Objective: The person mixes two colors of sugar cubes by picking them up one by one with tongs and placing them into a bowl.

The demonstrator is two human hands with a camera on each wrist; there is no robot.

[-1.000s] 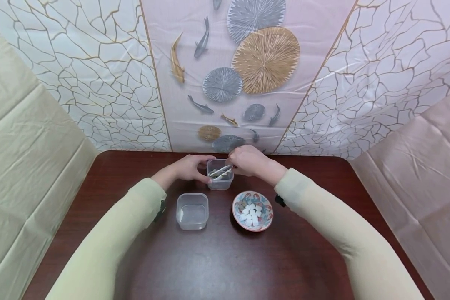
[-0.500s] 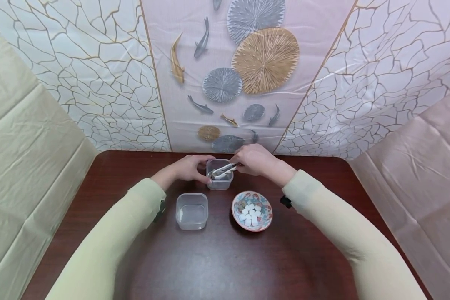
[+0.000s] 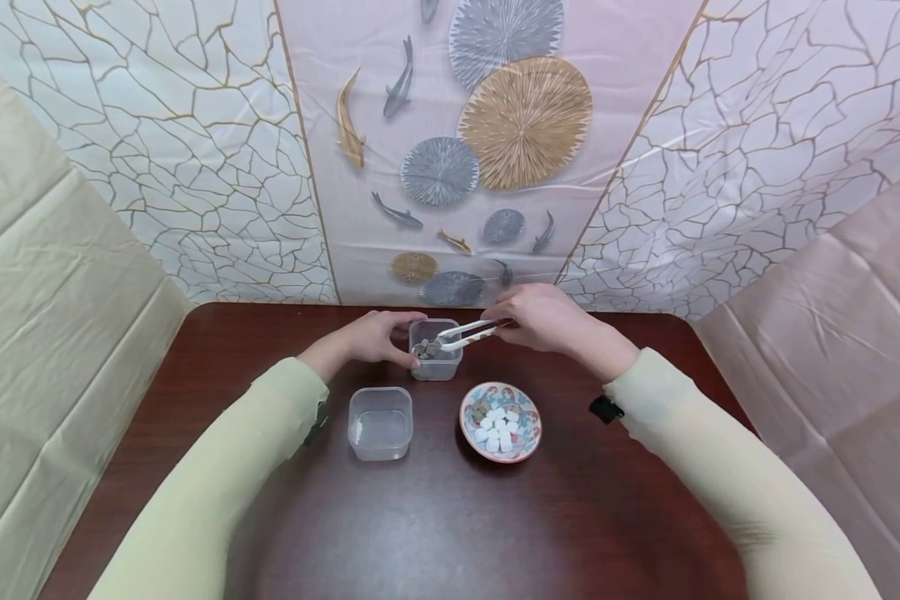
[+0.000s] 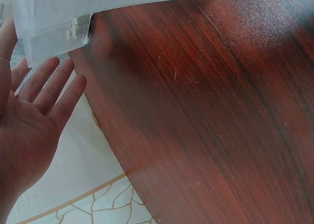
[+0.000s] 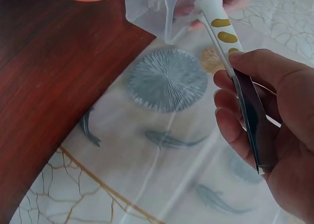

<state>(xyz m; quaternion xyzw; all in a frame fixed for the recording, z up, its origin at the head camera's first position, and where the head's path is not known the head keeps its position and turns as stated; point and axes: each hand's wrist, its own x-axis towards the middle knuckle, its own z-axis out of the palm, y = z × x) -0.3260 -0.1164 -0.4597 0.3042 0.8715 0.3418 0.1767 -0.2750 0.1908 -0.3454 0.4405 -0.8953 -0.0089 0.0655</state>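
At the table's back, my left hand (image 3: 371, 336) holds a small clear plastic container (image 3: 437, 371) by its left side, thumb at the front corner and fingers behind. Small grey-brown pieces (image 3: 425, 348) lie inside it. My right hand (image 3: 543, 317) grips a pair of small tongs (image 3: 468, 335), metal with white, gold-marked ends. The tips of the tongs are over the container's right part; whether they pinch anything is too small to tell. In the right wrist view the thumb and fingers press the tongs (image 5: 224, 35) from both sides.
Nearer the front stand a second clear container (image 3: 381, 450) with a little white stuff at its left side, and a patterned bowl (image 3: 528, 408) holding several white cubes (image 3: 499, 429) and brownish pieces (image 3: 481, 411). A patterned cloth wall (image 3: 450, 208) rises behind the dark wooden table (image 3: 412, 533).
My right hand has moved right, drawing the tongs up and partly out of the held container. The left hand keeps its hold, and the container has stayed in place.
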